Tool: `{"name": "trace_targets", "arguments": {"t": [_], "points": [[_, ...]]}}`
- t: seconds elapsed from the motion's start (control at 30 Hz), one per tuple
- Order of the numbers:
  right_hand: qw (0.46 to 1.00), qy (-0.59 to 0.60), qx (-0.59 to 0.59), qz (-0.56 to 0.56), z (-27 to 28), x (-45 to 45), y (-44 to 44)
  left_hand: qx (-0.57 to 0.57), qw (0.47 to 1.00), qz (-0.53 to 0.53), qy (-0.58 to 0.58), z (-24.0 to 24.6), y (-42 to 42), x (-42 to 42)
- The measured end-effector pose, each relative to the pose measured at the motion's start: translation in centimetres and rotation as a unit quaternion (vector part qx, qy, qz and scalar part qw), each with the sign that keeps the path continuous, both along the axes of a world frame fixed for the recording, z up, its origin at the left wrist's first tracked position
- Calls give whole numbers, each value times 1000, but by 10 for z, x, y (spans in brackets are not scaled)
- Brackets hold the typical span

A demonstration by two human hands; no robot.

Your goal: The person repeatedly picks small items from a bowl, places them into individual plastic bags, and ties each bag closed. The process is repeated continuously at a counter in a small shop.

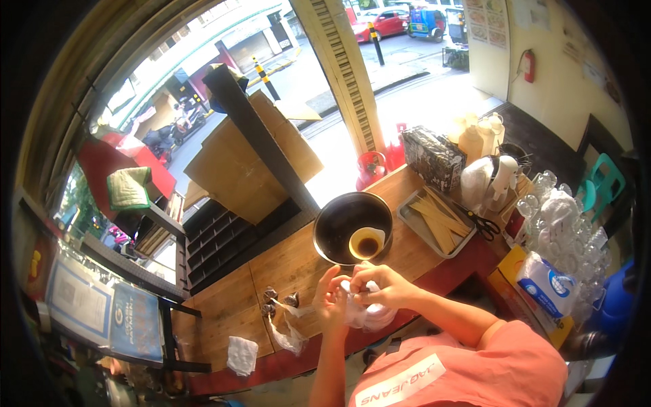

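Close to my body, my right hand [379, 286] pinches thin white plastic bags [376, 316] at the counter's front edge. My left hand [329, 300] is beside them with bent fingers near the same plastic; its grip is partly hidden. Just beyond both hands stands a large dark-bellied pot [333, 224] with a shiny rim. Inside it rests a pale yellow cup [376, 233] holding dark brown liquid [368, 247]. To the left lie several small knotted plastic bags of dark sauce [269, 309], their clear tails trailing across the wooden counter [229, 313].
A metal tray [407, 216] of wooden sticks [440, 224] and black-handled scissors [488, 228] lie right of the pot. Behind are a patterned box [433, 157] and squeeze bottles [470, 142]. A folded white cloth [242, 355] lies left. Plastic cups [574, 239] crowd the far right.
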State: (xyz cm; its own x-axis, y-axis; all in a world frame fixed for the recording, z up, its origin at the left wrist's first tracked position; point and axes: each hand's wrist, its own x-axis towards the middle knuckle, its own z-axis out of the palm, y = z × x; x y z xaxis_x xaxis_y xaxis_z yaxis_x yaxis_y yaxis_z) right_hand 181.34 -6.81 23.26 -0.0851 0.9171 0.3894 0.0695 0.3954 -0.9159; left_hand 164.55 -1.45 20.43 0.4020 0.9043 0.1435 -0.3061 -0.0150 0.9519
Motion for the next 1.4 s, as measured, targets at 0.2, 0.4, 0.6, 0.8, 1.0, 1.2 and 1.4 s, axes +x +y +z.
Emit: {"name": "trace_targets", "arguments": {"t": [0.2, 0.4, 0.6, 0.8, 1.0, 1.2, 1.4], "points": [[998, 4, -45, 45, -3, 7, -5, 146, 962, 116, 198, 8, 9, -8], [999, -24, -6, 38, -4, 14, -2, 359, 893, 118, 244, 9, 7, -2], [993, -112, 2, -26, -2, 21, -10, -99, 994, -26, -29, 20, 9, -21], [889, -377, 174, -191, 7, -8, -18, -125, 983, 21, -134, 31, 10, -25], [904, -318, 256, -124, 21, -14, -18, -26, 993, 47, -107, 50, 10, -20], [895, -234, 314, -216, 21, -22, -6, 44, 994, 55, -79, 73, -7, -16], [922, -167, 253, -239, 18, -33, -3, 132, 984, 119, -5, 76, -13, -22]]}}
